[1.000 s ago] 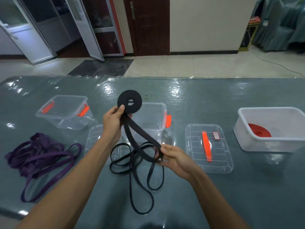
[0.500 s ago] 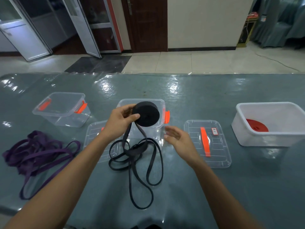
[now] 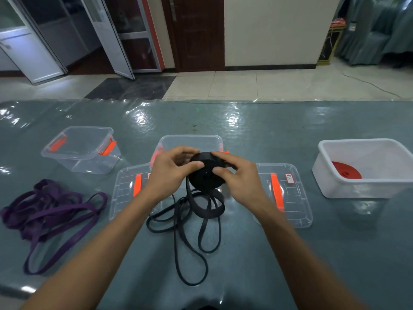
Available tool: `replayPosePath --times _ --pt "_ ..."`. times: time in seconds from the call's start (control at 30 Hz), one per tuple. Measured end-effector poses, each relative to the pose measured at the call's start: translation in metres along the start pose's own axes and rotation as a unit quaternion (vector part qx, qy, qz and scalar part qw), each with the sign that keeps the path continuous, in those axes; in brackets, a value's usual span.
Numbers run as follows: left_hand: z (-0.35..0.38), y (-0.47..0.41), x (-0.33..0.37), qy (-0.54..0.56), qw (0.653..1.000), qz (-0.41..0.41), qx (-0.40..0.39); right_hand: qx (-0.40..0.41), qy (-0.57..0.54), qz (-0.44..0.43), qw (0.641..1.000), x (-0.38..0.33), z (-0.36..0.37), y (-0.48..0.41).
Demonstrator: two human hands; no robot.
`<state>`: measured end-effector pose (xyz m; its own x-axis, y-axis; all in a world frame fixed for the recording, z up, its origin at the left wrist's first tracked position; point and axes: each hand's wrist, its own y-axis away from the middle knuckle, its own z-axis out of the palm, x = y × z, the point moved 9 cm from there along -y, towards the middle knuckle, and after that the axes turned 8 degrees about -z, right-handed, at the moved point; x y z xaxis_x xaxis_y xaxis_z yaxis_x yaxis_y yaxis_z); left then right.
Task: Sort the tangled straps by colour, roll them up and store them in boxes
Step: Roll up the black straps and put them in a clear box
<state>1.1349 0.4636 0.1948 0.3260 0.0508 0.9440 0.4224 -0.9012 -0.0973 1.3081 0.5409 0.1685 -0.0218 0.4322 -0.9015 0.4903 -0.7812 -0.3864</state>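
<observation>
1. Nearest me, the loose black strap [image 3: 194,204] lies in slack loops on the tabletop [image 3: 268,253]. Its longest loop runs lengthwise toward the near edge.
2. The purple strap [image 3: 51,211] is a tangled heap by the left edge, with long loops trailing toward the near-left corner.
3. Above the black loops, my left grip [image 3: 169,173] and right grip [image 3: 237,177] are both clamped on the black roll [image 3: 201,180]. Fingers and thumbs curl round its rim from either side. The roll is off the tabletop, flat face tilted toward me, and the strap drops from its left side.
4. The left lid [image 3: 127,191] and right lid [image 3: 290,198] lie flat, orange handles running near to far.
5. Behind the roll stands the middle clear box [image 3: 190,142]. The left clear box [image 3: 82,151] is well apart. By the right edge, the white box [image 3: 357,189] holds a red roll [image 3: 345,173] lying flat.
6. A broad stretch of tabletop runs from the boxes to the far edge.
</observation>
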Motion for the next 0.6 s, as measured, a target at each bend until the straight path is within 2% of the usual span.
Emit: replayPosePath --times 0.13,0.23,0.37,0.43,0.5,0.6 --pt "0.000 0.007 0.003 0.086 0.995 0.001 0.053 0.068 -0.148 0.043 0.986 -0.001 -0.004 0.005" --pt "0.008 0.011 0.002 0.131 0.991 -0.002 0.041 0.105 -0.239 0.071 0.963 0.004 -0.005 0.009" --pt "0.013 0.010 0.004 0.111 0.994 0.008 0.001 0.122 -0.276 0.082 0.950 0.008 -0.004 0.015" --pt "0.012 0.010 0.005 0.096 0.995 0.011 -0.002 0.095 -0.232 0.066 0.966 0.003 -0.003 0.016" --pt "0.010 0.010 0.004 0.087 0.996 0.009 -0.003 0.050 -0.117 0.015 0.992 -0.009 -0.005 0.013" --pt "0.007 0.008 0.006 0.074 0.997 0.010 -0.011 0.001 -0.029 -0.040 0.999 -0.024 -0.010 0.010"
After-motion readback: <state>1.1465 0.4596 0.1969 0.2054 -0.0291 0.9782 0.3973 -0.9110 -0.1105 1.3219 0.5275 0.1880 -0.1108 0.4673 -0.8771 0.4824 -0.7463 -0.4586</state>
